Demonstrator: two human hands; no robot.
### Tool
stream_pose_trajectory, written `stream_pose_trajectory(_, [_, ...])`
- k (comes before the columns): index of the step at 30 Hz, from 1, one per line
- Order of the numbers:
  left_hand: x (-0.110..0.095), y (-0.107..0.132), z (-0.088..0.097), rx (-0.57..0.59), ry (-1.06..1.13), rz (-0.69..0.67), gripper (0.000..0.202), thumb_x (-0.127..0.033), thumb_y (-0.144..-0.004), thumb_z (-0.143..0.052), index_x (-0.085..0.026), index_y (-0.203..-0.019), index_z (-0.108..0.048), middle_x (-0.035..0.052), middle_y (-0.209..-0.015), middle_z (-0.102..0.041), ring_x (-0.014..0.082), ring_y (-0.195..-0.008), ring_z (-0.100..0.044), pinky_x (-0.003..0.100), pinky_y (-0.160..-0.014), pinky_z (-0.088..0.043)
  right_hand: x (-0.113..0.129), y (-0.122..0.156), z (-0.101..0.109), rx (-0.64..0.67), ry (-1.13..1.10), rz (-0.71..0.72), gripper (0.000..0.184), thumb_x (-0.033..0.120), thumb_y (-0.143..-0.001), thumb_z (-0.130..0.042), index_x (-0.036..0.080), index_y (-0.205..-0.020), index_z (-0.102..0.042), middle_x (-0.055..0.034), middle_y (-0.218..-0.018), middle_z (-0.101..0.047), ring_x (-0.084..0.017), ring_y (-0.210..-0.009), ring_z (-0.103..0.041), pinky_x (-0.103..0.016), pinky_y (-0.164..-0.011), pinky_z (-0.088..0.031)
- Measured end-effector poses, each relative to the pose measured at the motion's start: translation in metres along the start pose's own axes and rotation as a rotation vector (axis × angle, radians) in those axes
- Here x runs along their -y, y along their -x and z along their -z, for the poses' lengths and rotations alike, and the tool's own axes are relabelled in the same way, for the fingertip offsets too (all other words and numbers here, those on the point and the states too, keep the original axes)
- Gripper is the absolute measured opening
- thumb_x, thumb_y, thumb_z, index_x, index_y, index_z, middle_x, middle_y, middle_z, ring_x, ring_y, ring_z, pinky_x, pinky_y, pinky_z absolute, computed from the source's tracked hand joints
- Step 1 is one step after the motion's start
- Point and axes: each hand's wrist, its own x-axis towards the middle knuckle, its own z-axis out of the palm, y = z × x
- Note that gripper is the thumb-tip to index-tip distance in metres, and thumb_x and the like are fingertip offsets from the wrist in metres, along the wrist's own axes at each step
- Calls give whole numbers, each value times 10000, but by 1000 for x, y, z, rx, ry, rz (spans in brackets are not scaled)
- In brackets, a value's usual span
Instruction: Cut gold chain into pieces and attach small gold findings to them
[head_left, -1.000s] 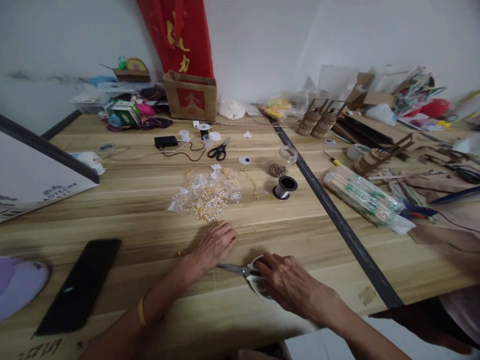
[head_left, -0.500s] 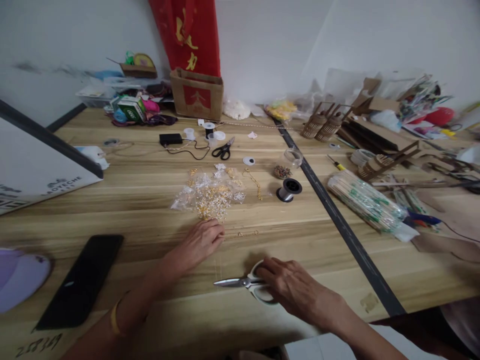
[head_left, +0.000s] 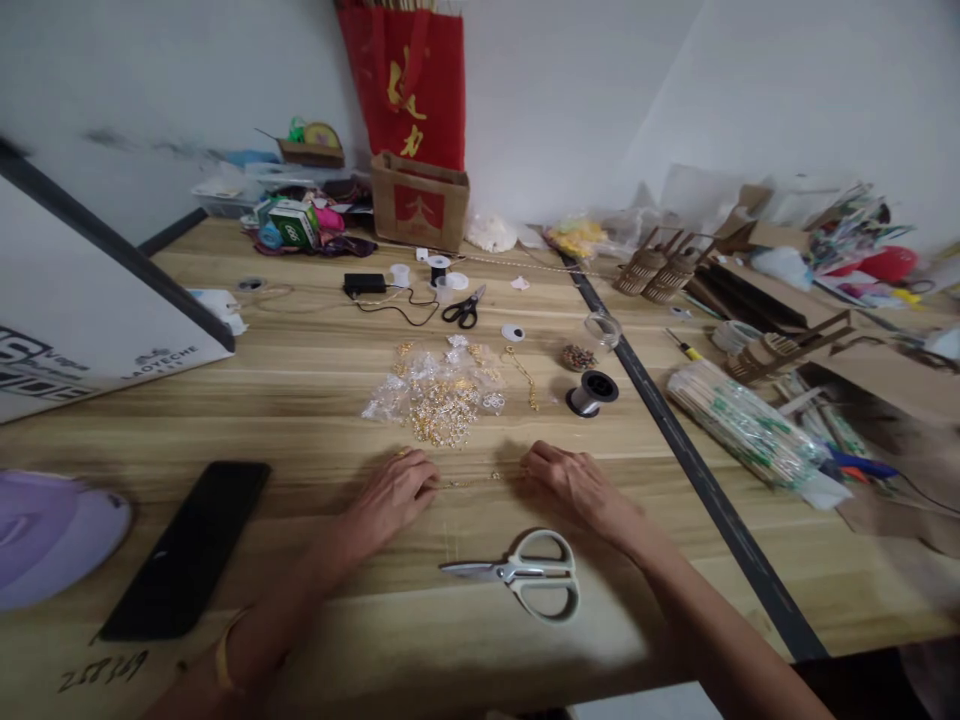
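Note:
A thin gold chain (head_left: pixel 472 482) lies on the table between my two hands. My left hand (head_left: pixel 401 492) rests at its left end, fingers closed on that end. Just past the chain's right end, my right hand (head_left: pixel 574 485) has its fingers curled together; whatever is under the fingertips is hidden. White-handled scissors (head_left: pixel 504 572) lie on the wood below the hands, blades to the left. Close to the blade tip are faint, thin strands (head_left: pixel 450 540). Beyond my hands spreads a pile of small gold and silver jewelry findings (head_left: pixel 444 410) with clear little bags (head_left: pixel 390 395).
Another gold chain (head_left: pixel 529 380), a wire spool (head_left: pixel 592 394) and a jar of beads (head_left: pixel 579 357) are right of the pile. Black scissors (head_left: pixel 461 312) lie behind it. A phone (head_left: pixel 187 550) is at left, wrapped sticks (head_left: pixel 742 420) at right.
My right hand has let go of the white-handled scissors, leaving them on the table, and moved up beside the chain's right end. My left hand stays by the chain. The view has shifted slightly.

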Motion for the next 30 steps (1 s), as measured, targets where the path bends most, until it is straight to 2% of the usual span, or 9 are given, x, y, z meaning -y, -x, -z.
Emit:
stream_pose_trajectory(2, [-1,-1,0,-3,14,6,136,-135,-834,-488,-167,-793,-613,38,-838,-605,172,-801,-544,295,-764,-413,-5,-9,-4,21,1,-23,142,205,-930,-410,190,-943,-551,-59,-974,-574,-138,-763,-579,-250,-578,-286])
stream_pose_trajectory(6, [-1,-1,1,-24,26,-7,159,-138,-853,-477,-169,-795,-622,33,-797,-600,166,-776,-543,288,-742,-416,-8,-15,-11,31,3,-46,130,188,-914,-417,186,-933,-546,-57,-978,-572,-145,-790,-588,-243,-584,-289])
stream_pose_trajectory(11, [1,2,0,-30,0,-18,162,-121,-850,-487,-167,-757,-610,27,-772,-585,164,-764,-536,280,-719,-406,-5,-15,-11,33,-24,-37,123,136,-890,-423,182,-914,-534,-46,-947,-574,-148,-815,-588,-243,-604,-302])
stream_pose_trajectory(20, [3,3,-5,-27,-41,-19,175,-176,-880,-480,-159,-749,-595,42,-801,-585,178,-799,-530,298,-741,-403,-3,-16,-18,49,17,-65,123,142,-910,-403,163,-909,-524,-62,-949,-576,-150,-776,-595,-247,-598,-319])
stream_pose_trajectory(26, [2,4,-10,-103,-51,-64,198,-182,-902,-449,-166,-755,-580,33,-798,-568,174,-794,-516,306,-755,-401,0,-12,-21,-14,46,-69,134,146,-931,-380,162,-923,-513,-62,-914,-580,-145,-748,-601,-248,-569,-312])
stream_pose_trajectory(30, [0,4,-8,-101,-67,-50,192,-168,-896,-454,-167,-753,-583,31,-795,-564,173,-782,-518,307,-746,-404,-2,-11,-23,-8,61,-72,134,121,-921,-387,166,-913,-513,-60,-897,-582,-151,-741,-602,-256,-556,-307])
